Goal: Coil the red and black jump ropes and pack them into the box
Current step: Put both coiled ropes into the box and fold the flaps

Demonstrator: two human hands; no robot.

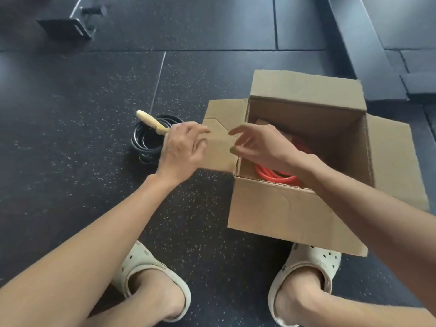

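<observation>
Where the speckled dark floor (pixel 70 114) is spread, an open cardboard box (pixel 283 208) is set at the right, its flaps folded out. Over its left flap the left hand (pixel 182 149) and right hand (pixel 259 147) are held, fingers loosely parted, nothing gripped. The red rope (pixel 278 174) is seen coiled inside the box. The black rope (pixel 146 142) is coiled on the floor just left, topped by a wooden handle (pixel 149 121).

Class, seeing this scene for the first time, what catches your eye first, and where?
The open cardboard box, right of centre, draws the eye, with the coiled red jump rope bright inside it. Left of the box, the black jump rope lies coiled on the dark floor, a pale handle across it. The left hand and right hand hover empty at the box's left flap.
</observation>
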